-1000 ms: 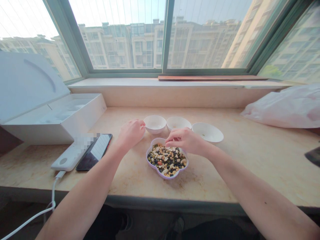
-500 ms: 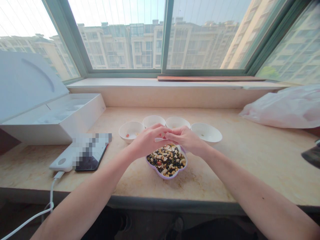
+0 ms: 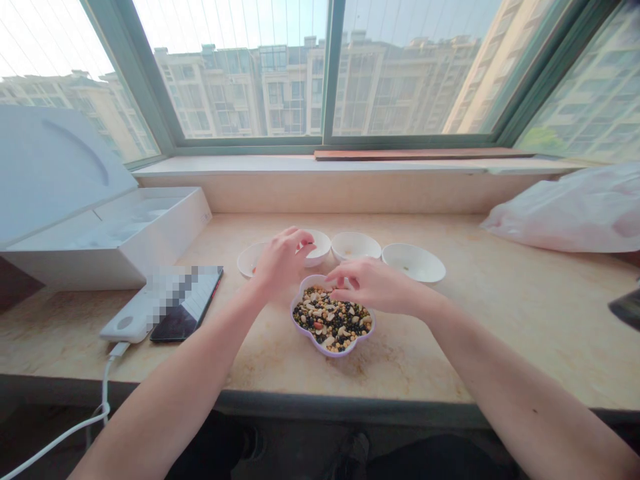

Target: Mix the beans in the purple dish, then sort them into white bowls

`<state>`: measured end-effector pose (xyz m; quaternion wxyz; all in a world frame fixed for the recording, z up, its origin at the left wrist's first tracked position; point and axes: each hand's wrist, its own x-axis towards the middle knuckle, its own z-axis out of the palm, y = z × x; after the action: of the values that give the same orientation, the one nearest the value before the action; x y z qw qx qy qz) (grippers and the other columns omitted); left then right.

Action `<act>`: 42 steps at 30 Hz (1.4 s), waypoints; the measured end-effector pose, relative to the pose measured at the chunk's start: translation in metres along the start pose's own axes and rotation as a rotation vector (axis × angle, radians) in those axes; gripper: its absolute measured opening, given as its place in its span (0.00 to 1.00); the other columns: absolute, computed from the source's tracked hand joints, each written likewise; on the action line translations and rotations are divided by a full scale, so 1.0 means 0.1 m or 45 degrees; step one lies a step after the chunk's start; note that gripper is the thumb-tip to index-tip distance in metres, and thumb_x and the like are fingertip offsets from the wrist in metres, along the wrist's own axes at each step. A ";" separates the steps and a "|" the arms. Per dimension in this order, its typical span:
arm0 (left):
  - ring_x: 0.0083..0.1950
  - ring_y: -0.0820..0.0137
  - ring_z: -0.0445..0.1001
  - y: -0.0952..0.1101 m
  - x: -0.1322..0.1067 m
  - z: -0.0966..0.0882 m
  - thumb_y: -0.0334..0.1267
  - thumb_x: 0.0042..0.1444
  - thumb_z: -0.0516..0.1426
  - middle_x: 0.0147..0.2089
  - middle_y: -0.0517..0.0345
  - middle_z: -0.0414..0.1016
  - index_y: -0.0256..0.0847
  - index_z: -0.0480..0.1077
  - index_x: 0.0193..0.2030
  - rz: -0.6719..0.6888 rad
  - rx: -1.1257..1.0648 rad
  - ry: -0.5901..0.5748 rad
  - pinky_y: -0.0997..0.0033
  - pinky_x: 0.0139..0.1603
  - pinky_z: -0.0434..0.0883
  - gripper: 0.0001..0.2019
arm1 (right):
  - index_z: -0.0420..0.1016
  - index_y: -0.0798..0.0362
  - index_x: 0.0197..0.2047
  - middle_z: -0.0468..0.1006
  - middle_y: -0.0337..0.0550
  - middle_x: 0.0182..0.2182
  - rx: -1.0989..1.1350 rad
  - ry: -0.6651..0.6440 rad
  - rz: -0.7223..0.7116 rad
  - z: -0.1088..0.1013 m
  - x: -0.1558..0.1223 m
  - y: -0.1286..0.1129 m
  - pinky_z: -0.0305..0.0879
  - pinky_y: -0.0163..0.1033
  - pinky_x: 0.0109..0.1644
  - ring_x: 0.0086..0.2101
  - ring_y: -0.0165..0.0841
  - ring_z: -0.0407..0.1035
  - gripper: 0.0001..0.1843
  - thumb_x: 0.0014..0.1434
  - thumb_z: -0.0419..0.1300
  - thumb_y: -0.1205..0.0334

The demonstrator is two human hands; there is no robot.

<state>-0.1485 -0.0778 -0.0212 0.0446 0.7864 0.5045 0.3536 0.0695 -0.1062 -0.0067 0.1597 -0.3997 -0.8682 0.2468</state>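
on the marble sill (image 3: 450, 360), an open white box (image 3: 107, 230) sits at the far left, with a power bank (image 3: 127, 323) and a phone (image 3: 187, 313) nearer in, and a white cable (image 3: 65, 440) running down off the edge. the left hand (image 3: 283, 260) is raised, wrist bent, fingers curled down and inward between two white bowls: the first bowl (image 3: 249, 260) is partly hidden behind the hand, and the second bowl (image 3: 320, 243) is just past the fingertips. its grip looks closed, but i cannot tell if it holds anything. the right hand (image 3: 373, 287) reaches across, fingers loosely bent over the rim of a purple-edged dish (image 3: 300, 327), just above the beans and nuts (image 3: 333, 319) inside; i cannot tell if it pinches any. beyond stand a third bowl (image 3: 350, 245) and a shallow dish (image 3: 414, 263), then a plastic bag (image 3: 565, 213) at the right.
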 end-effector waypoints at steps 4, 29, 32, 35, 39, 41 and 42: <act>0.46 0.64 0.77 -0.06 0.12 -0.05 0.38 0.68 0.57 0.48 0.51 0.81 0.39 0.79 0.43 -0.078 0.216 -0.087 0.63 0.53 0.69 0.10 | 0.84 0.48 0.49 0.82 0.45 0.47 -0.159 -0.257 -0.092 -0.02 -0.08 -0.02 0.66 0.41 0.46 0.44 0.41 0.75 0.20 0.53 0.72 0.52; 0.50 0.64 0.80 -0.06 -0.12 0.00 0.35 0.67 0.54 0.56 0.54 0.80 0.42 0.79 0.51 -0.054 0.108 -0.191 0.63 0.56 0.73 0.13 | 0.86 0.50 0.42 0.83 0.41 0.37 -0.073 -0.369 -0.146 0.04 -0.05 -0.03 0.65 0.37 0.40 0.35 0.34 0.75 0.11 0.58 0.63 0.69; 0.50 0.63 0.80 -0.05 -0.13 0.01 0.35 0.67 0.54 0.55 0.53 0.80 0.42 0.79 0.51 -0.064 0.062 -0.178 0.63 0.56 0.73 0.13 | 0.85 0.52 0.41 0.82 0.40 0.33 -0.056 -0.382 -0.100 0.02 -0.06 -0.03 0.63 0.36 0.35 0.32 0.32 0.72 0.12 0.57 0.61 0.71; 0.50 0.63 0.79 -0.03 -0.12 0.01 0.35 0.66 0.54 0.55 0.53 0.80 0.42 0.79 0.51 -0.066 0.031 -0.178 0.62 0.56 0.73 0.13 | 0.84 0.52 0.39 0.81 0.40 0.31 -0.051 -0.373 -0.084 0.01 -0.07 -0.03 0.62 0.35 0.34 0.31 0.32 0.72 0.14 0.54 0.59 0.74; 0.50 0.63 0.80 -0.03 -0.13 0.02 0.33 0.66 0.54 0.54 0.53 0.80 0.42 0.79 0.50 -0.069 -0.004 -0.182 0.62 0.55 0.73 0.13 | 0.84 0.52 0.40 0.81 0.39 0.30 -0.030 -0.366 -0.048 0.00 -0.07 -0.02 0.62 0.34 0.32 0.30 0.31 0.71 0.19 0.51 0.56 0.76; 0.49 0.64 0.80 -0.04 -0.13 0.03 0.33 0.65 0.54 0.53 0.53 0.80 0.41 0.79 0.50 -0.063 -0.022 -0.169 0.61 0.55 0.73 0.13 | 0.84 0.52 0.42 0.81 0.39 0.31 0.000 -0.368 -0.032 0.00 -0.07 -0.03 0.62 0.34 0.31 0.29 0.31 0.71 0.21 0.51 0.56 0.77; 0.48 0.64 0.80 -0.04 -0.14 0.03 0.33 0.65 0.54 0.53 0.53 0.80 0.41 0.79 0.50 -0.060 -0.033 -0.160 0.61 0.55 0.73 0.13 | 0.84 0.52 0.42 0.82 0.39 0.31 0.022 -0.358 -0.025 0.00 -0.07 -0.02 0.63 0.34 0.32 0.30 0.31 0.72 0.21 0.51 0.56 0.76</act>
<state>-0.1528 -0.0860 -0.0324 0.0945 0.7944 0.5144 0.3088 0.0726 -0.1129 -0.0055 0.0423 -0.3511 -0.8838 0.3062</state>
